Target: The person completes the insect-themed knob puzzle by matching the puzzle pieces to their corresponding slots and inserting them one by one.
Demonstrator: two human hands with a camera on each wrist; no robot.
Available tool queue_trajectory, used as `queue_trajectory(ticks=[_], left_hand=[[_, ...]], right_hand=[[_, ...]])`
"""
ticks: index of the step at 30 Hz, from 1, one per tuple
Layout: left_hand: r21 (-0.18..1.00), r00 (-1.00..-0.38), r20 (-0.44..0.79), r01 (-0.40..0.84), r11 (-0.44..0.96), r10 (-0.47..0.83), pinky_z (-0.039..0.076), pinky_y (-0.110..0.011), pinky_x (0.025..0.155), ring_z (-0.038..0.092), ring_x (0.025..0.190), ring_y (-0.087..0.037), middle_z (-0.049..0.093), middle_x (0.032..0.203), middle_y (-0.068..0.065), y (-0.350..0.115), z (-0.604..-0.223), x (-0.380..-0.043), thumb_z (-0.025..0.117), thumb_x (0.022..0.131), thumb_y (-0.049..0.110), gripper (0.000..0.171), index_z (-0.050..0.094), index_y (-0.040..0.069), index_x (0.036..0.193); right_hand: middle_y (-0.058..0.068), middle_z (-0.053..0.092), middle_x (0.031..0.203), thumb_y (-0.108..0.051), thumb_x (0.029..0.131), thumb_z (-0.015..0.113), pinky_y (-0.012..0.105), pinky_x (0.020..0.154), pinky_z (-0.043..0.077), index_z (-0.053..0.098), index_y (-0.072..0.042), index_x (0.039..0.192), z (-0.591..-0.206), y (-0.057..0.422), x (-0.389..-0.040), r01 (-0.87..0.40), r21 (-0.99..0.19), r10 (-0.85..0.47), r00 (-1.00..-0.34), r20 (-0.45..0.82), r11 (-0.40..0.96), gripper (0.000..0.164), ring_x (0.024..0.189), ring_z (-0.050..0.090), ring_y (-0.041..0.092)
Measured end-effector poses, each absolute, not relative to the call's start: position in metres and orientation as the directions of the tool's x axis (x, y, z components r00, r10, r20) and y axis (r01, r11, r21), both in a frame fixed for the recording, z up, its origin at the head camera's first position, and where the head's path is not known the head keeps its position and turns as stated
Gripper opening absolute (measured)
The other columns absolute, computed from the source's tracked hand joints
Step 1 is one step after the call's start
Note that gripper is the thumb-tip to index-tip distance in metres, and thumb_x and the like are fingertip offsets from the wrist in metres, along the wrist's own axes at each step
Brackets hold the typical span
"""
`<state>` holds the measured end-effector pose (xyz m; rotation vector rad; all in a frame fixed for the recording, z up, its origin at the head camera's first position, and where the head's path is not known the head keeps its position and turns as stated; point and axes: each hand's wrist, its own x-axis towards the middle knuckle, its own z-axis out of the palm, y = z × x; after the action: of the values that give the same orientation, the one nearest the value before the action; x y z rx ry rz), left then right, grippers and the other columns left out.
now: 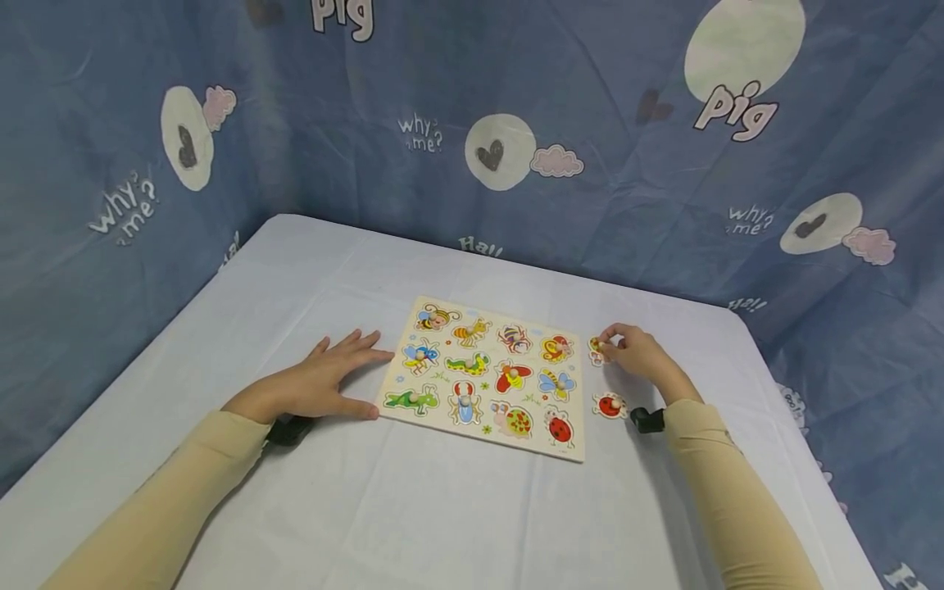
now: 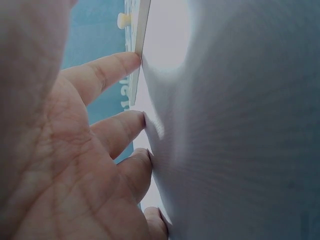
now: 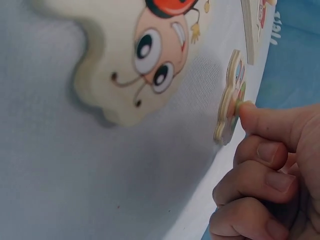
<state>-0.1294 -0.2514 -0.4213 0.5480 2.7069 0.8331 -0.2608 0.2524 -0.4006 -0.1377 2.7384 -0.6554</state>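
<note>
A wooden knobbed insect puzzle board (image 1: 435, 373) lies on the white table. My left hand (image 1: 328, 379) is spread at its left side, with thumb and index finger touching the edge; in the left wrist view a finger (image 2: 107, 72) meets the board's side. To the right of the board, my right hand (image 1: 637, 352) pinches the knob of a small puzzle piece (image 3: 227, 107), partly covered by the fingers. The other fingers of that hand are curled. Nearer to me lies a ladybug piece (image 1: 610, 406), its smiling face large in the right wrist view.
Knobbed insect pieces sit in most of the board's places; the snail picture (image 1: 514, 420) and the ladybug picture (image 1: 560, 428) at the lower right show no knob. The white tabletop (image 1: 442, 516) surrounds the board. A blue printed curtain (image 1: 354, 164) hangs behind.
</note>
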Motion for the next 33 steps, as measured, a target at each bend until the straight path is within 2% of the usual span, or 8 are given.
queue_trajectory(ticks=[13,26,33], left_hand=[[0.587,-0.897,-0.127,0.276,0.762,0.423,-0.001,-0.080,0.126,0.008,0.167,-0.050,0.023,0.178,-0.021,-0.253,-0.422,-0.127,0.089,0.083,0.054,0.092,0.052,0.020,0.160],[0.581,-0.900,-0.122,0.277,0.765,0.418,-0.001,-0.080,0.126,0.008,0.167,-0.050,0.023,0.178,-0.022,-0.253,-0.424,-0.128,0.090,0.083,0.053,0.092,0.052,0.020,0.160],[0.586,-0.897,-0.128,0.276,0.762,0.423,-0.002,-0.080,0.126,0.008,0.167,-0.050,0.023,0.178,-0.022,-0.251,-0.420,-0.128,0.089,0.083,0.053,0.091,0.052,0.020,0.160]], right_hand=[[0.010,0.064,0.099,-0.025,0.112,0.055,0.031,0.072,0.045,0.060,-0.002,0.123,-0.403,0.261,-0.254,-0.026,-0.449,-0.180,-0.935,-0.306,0.893,0.026,0.088,0.056,0.022],[0.013,0.064,0.104,-0.027,0.112,0.055,0.032,0.073,0.045,0.061,-0.002,0.120,-0.404,0.266,-0.245,-0.034,-0.460,-0.196,-0.931,-0.309,0.887,0.027,0.091,0.056,0.024],[0.017,0.069,0.109,-0.027,0.111,0.057,0.035,0.079,0.048,0.062,0.000,0.120,-0.398,0.270,-0.237,-0.017,-0.470,-0.194,-0.924,-0.330,0.882,0.029,0.096,0.059,0.028]])
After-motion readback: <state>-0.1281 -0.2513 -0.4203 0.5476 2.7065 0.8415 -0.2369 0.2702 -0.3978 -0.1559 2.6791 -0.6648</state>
